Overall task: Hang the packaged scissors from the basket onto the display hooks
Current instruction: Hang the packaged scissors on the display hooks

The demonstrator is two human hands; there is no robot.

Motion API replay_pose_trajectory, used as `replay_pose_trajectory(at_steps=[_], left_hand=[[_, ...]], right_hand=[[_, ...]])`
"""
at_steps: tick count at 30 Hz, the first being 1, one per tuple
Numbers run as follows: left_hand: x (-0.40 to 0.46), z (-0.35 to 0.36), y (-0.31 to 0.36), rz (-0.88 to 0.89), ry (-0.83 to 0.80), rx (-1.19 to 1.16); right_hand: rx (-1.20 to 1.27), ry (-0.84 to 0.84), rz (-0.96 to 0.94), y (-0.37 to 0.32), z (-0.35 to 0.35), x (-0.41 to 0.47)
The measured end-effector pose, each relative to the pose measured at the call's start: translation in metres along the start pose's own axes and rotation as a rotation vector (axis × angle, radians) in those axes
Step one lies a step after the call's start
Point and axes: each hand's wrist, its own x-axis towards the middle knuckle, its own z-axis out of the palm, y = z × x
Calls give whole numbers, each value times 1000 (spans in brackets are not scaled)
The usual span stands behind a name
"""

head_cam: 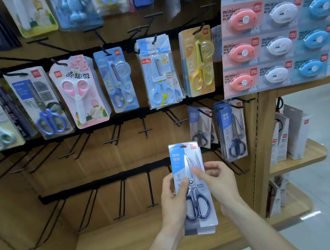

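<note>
I hold a small stack of packaged scissors point(186, 160), blue-and-grey cards with dark-handled scissors, upright in front of the display. My left hand point(174, 200) grips the stack's left edge with the thumb across the front. My right hand point(217, 181) pinches its right edge near the blades. Matching packs point(232, 132) hang on hooks up to the right, and another set point(201, 128) hangs beside them. Bare black hooks point(144, 131) jut from the rail just above the pack, and more empty hooks point(121, 199) line the lower rail. The basket is out of view.
Coloured children's scissors point(78, 90) fill the upper row of hooks. A mini cutter display card point(278, 28) hangs at the upper right. A wooden shelf point(134, 242) lies below my hands. Side shelves with boxed goods point(290, 136) stand at the right, by the aisle floor.
</note>
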Motion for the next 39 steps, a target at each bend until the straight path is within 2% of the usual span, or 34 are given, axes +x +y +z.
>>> replay_pose_trajectory(at_steps=[8, 13, 18, 28, 33, 37, 39], left_hand=[[-2, 3, -4, 14, 48, -37], [-1, -4, 2, 49, 51, -16], [-3, -12, 4, 32, 84, -10], [-3, -17, 14, 41, 45, -10], [3, -19, 16, 15, 18, -11], [4, -19, 13, 3, 0, -29], [3, -13, 8, -2, -20, -34]], right_hand=[[141, -19, -11, -5, -23, -5], [211, 73, -90, -31, -39, 15], [163, 120, -99, -48, -42, 45], [105, 157, -24, -57, -20, 111], [73, 121, 130, -42, -8, 168], [-56, 266, -3, -49, -13, 104], [26, 215, -102, -42, -16, 43]])
